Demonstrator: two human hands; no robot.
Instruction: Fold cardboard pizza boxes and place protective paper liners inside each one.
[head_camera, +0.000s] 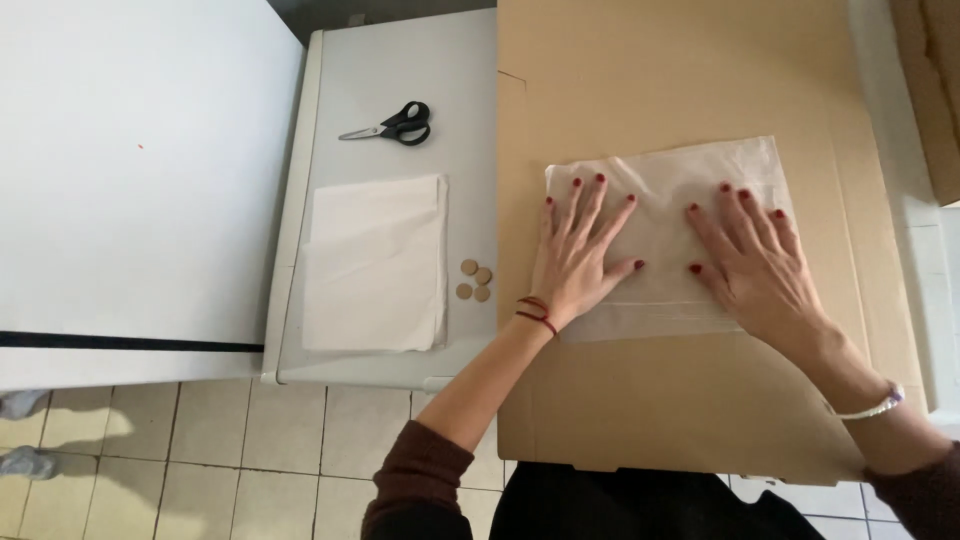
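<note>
Pressing flat on a translucent sheet (668, 235) with both hands, the sheet lying on a big cardboard panel (690, 400). Left hand (578, 258) spreading open over the sheet's left part, fingers apart, gripping nothing. Right hand (752, 262) lying open on the right part, fingers apart too. Resting well left on the white table (390, 70): scissors (392, 125), a stack of white paper (376, 264), and four small round discs (474, 281) just beside the cardboard.
</note>
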